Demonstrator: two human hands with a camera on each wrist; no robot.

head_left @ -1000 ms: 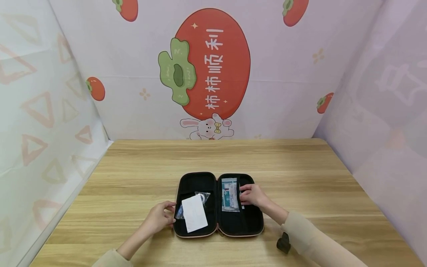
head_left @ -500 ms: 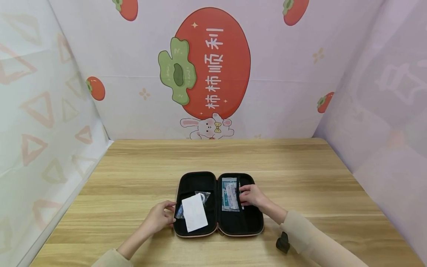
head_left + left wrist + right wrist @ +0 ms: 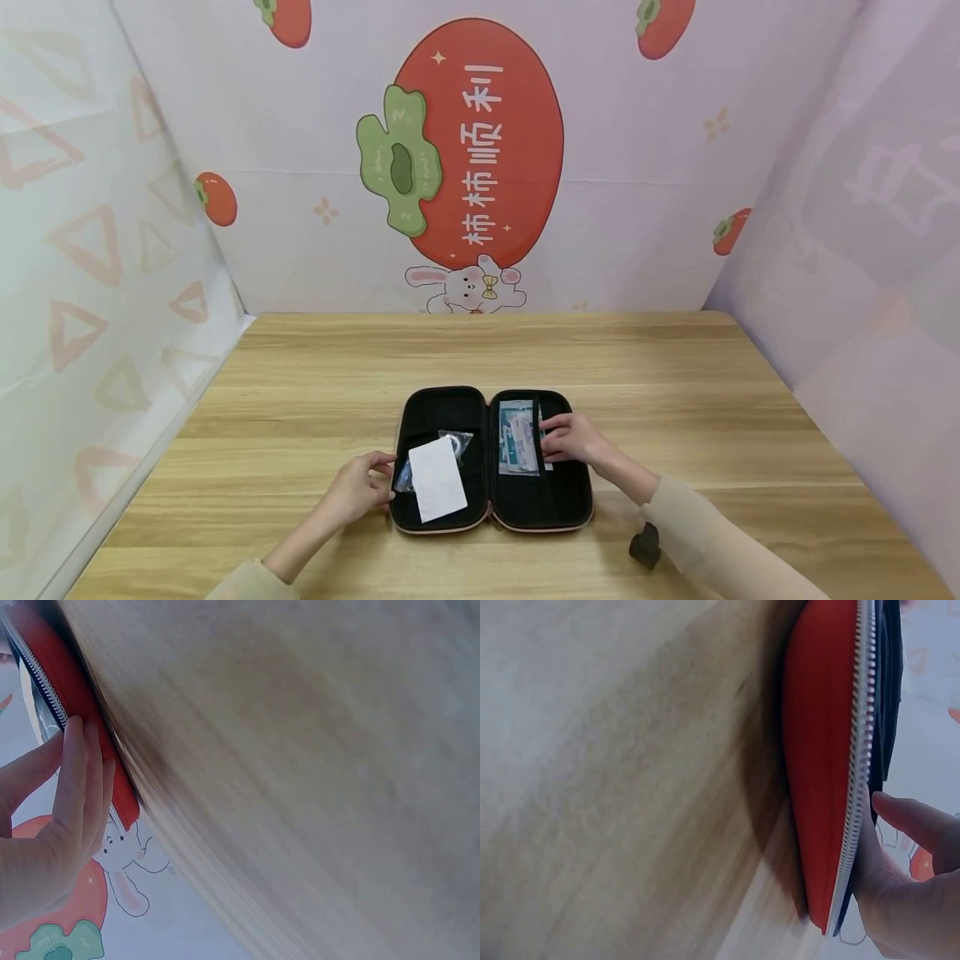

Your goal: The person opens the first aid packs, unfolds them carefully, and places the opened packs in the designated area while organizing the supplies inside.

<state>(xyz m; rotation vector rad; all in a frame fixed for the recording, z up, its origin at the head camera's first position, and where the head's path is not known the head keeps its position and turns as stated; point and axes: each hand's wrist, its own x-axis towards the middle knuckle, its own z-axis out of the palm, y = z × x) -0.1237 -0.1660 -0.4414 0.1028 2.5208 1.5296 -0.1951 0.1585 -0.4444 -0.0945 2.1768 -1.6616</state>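
An open zippered case point(image 3: 525, 504), black inside and red outside, lies flat on the wooden table. My left hand point(image 3: 357, 487) holds its left rim; in the left wrist view the fingers point(image 3: 79, 780) lie against the red shell. Over the right half, my right hand point(image 3: 572, 440) has its fingertips at the edge of an inner pocket, pinching what looks like a flat packet whose pale edge shows there. Blue and white packets point(image 3: 517, 440) show through the pocket. What the fingertips touch is hidden in the right wrist view, where the thumb point(image 3: 904, 814) is above the zipper.
In the case's left half lie a white paper point(image 3: 437, 481) and clear plastic bags point(image 3: 459, 440) with small items. A small black object point(image 3: 645, 547) is beside the right sleeve. Printed cloth walls point(image 3: 637, 208) stand behind and at both sides of the table point(image 3: 315, 367).
The printed packets in the right pocket have shifted slightly under the clear front. My right hand and sleeve have moved a little to the right. The left hand keeps its place.
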